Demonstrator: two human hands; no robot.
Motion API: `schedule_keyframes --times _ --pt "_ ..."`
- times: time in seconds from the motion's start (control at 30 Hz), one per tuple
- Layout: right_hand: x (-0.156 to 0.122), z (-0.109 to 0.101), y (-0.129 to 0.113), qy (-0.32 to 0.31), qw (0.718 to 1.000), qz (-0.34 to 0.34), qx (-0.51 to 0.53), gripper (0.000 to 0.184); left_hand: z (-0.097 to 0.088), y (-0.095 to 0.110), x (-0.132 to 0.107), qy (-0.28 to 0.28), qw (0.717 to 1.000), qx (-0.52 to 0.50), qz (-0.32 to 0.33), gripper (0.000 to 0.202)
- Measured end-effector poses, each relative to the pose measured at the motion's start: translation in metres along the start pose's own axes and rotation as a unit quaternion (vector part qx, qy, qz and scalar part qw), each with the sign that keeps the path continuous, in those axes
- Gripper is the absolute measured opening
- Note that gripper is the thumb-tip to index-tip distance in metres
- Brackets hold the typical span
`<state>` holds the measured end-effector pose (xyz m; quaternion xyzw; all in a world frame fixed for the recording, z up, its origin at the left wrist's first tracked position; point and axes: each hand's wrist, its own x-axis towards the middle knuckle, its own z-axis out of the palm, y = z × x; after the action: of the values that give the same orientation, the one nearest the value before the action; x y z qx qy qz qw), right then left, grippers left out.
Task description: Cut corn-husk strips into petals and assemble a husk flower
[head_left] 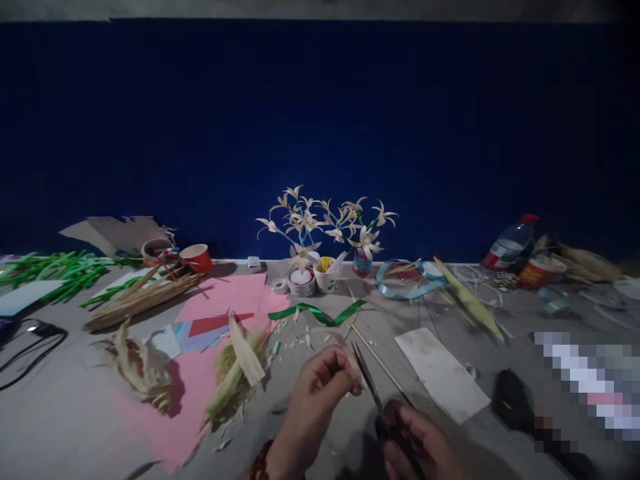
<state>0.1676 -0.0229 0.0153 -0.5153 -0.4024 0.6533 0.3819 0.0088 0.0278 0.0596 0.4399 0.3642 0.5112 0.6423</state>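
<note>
My left hand [317, 393] is closed in a pinch on a small pale strip of corn husk [354, 373] near the table's front edge. My right hand [417, 443] grips a pair of dark scissors [367, 380]; the blades point up and left and meet the husk strip. A thin wooden stick [383, 363] lies on the grey table [60, 413] just behind the blades. A green ribbon [320, 312] curls a little further back.
Corn cobs in husk [235, 373] and pink paper [220, 297] lie left. Husk flowers [325, 223], tape rolls and small cups [325, 273] stand at the back centre. White paper [443, 373], a blue ribbon [405, 283], a corn cob [470, 300] and a bottle [510, 243] are right.
</note>
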Motion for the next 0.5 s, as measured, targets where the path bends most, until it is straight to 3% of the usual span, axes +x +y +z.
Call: schedule_keyframes --times 0.5 --pt "-0.002 -0.002 -0.015 -0.01 0.997 -0.027 -0.072 0.019 -0.001 0.008 0.003 -0.058 0.997 0.021 -0.046 0.014"
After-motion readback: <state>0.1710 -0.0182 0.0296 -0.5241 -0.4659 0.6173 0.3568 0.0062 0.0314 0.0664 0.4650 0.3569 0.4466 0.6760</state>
